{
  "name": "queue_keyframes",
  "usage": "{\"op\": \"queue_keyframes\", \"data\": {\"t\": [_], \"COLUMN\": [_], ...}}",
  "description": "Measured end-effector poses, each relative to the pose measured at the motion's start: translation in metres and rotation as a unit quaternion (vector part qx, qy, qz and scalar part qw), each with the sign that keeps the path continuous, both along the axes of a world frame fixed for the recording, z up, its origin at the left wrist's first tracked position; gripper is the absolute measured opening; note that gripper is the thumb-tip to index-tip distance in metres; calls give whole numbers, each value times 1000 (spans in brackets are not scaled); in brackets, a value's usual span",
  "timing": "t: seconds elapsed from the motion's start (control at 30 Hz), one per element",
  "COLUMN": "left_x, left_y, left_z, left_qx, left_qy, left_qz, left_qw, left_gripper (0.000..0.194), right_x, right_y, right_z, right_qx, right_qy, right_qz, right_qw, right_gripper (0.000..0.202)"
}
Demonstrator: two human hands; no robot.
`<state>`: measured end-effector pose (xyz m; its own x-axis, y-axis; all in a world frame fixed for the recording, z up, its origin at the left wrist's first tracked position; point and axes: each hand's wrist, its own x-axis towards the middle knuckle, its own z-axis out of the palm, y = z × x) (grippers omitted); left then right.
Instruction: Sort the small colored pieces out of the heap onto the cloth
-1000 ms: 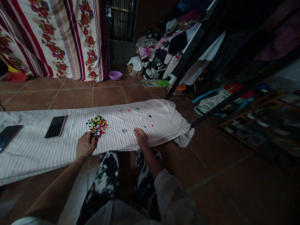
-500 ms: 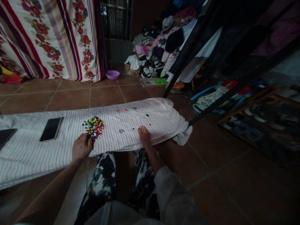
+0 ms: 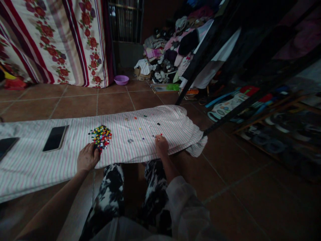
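Observation:
A heap of small colourful pieces (image 3: pixel 101 135) lies on a striped cloth (image 3: pixel 67 167). My left hand (image 3: pixel 87 157) rests at the heap's near edge, fingers bent over its nearest pieces; whether it grips any is hidden. To the right, my right hand (image 3: pixel 161 144) is low over the cloth with its fingertips pinched together; anything between them is too small to name. Near its fingertips lie a red piece (image 3: pixel 161 134) and a dark piece (image 3: pixel 153 136). Other small pieces are spread apart behind and left of it, among them a blue one (image 3: pixel 143 138) and a grey cluster (image 3: pixel 130 141).
A phone (image 3: pixel 55 138) lies left of the heap, and a second dark device (image 3: pixel 7 146) at the far left. Beyond the cloth are a purple basin (image 3: pixel 121 80), piled clothes (image 3: pixel 173 50) and a floral curtain (image 3: pixel 50 40). A dark slanted pole (image 3: pixel 225 115) stands at the right.
My right hand has moved a little to the right, still pinched, and a dark piece now shows just left of its fingertips. My left hand has stayed at the heap.

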<state>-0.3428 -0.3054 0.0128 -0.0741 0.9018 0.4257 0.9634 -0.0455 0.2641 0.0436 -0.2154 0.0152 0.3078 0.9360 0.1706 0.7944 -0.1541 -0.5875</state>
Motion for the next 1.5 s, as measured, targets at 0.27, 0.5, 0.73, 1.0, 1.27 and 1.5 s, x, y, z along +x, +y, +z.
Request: {"op": "queue_keyframes", "data": {"t": [0.27,0.5,0.73,1.0,1.27,1.5], "left_x": [-2,1,-1,-1,-2,-3], "left_y": [1,0,1,1,2,2], "left_z": [-3,2,-2,-6,-5,-3], "left_qx": [7,0,8,-14,-13,-12], "left_qy": [6,-16,-14,-8,-37,-72], "left_qz": [-5,-16,-17,10,18,27], "left_qw": [1000,1000,1000,1000,999,997], "left_gripper": [34,31,33,40,39,37], "right_x": [0,2,2,-2,-70,-153], "right_y": [7,10,7,0,-15,-36], "right_z": [-3,-9,-10,-7,10,14], "right_qx": [-14,19,29,69,89,21], "right_qy": [-33,-32,-9,6,76,88], "right_qz": [19,47,36,22,194,391], "right_qw": [999,998,999,997,974,916], "right_gripper": [31,32,37,41,32,21]}}
